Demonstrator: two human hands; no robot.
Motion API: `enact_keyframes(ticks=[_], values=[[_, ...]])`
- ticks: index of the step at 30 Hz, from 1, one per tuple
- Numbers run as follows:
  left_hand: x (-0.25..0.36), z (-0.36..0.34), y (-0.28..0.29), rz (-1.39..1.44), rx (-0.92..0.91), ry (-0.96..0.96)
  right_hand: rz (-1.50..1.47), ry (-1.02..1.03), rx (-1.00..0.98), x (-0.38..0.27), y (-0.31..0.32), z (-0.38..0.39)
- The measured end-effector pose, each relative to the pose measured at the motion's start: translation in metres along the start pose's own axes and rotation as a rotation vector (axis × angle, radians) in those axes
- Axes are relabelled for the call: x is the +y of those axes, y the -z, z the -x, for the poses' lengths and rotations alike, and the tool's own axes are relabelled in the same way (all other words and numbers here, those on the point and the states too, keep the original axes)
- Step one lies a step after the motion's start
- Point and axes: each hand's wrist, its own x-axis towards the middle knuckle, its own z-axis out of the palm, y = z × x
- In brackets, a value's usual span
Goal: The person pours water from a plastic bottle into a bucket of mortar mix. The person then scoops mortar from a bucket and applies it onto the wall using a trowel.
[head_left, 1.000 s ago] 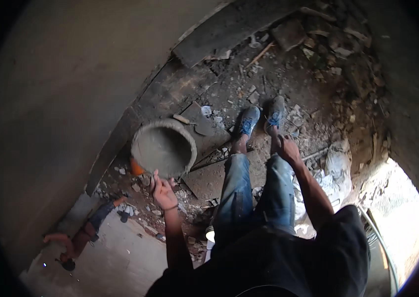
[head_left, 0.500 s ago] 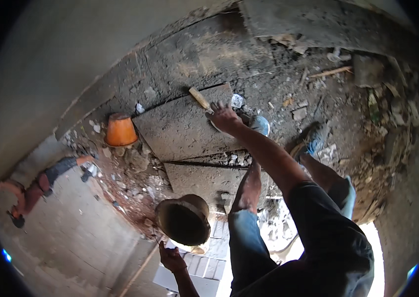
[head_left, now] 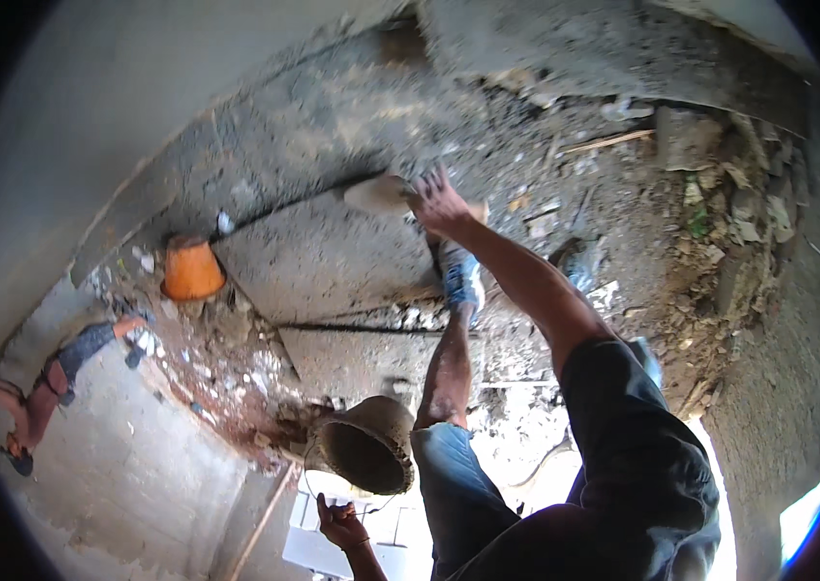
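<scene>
My left hand (head_left: 342,524) is closed on the thin wire handle of a bucket (head_left: 371,441) at the lower middle. Grey mortar coats the bucket, which hangs tilted with its dark mouth toward me; no contents can be made out. Farther forward, my right hand (head_left: 443,205) grips a trowel, some fingers lifted. The trowel's pale blade (head_left: 378,196) sticks out to the left above a dusty board, slightly blurred. A tan bit, probably its wooden handle (head_left: 478,210), shows right of the hand. My shoe (head_left: 462,276) is just below that hand.
An orange bucket (head_left: 192,268) stands upside down at the left. Dusty boards (head_left: 313,257) lie underfoot. Rubble (head_left: 720,232) is heaped on the right, with a wooden stick (head_left: 609,141) nearby. Another person (head_left: 66,373) is at the far left.
My right hand has raised the trowel and turned it: its handle pointed left before, its blade does now. My left hand still holds the bucket, whose mouth has swung slightly. The view has shifted right.
</scene>
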Motion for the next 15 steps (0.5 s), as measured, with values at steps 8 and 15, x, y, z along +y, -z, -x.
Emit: enact_keyframes(ticks=[8,15], values=[[0.025,0.049,-0.117,-0.015,-0.35,-0.136,-0.745,-1.339,-0.165,0.157,0.191,0.208],[0.056,0.115,-0.237,0.097,-0.66,-0.05,-0.629,-1.341,0.054,0.252,0.273,0.351]])
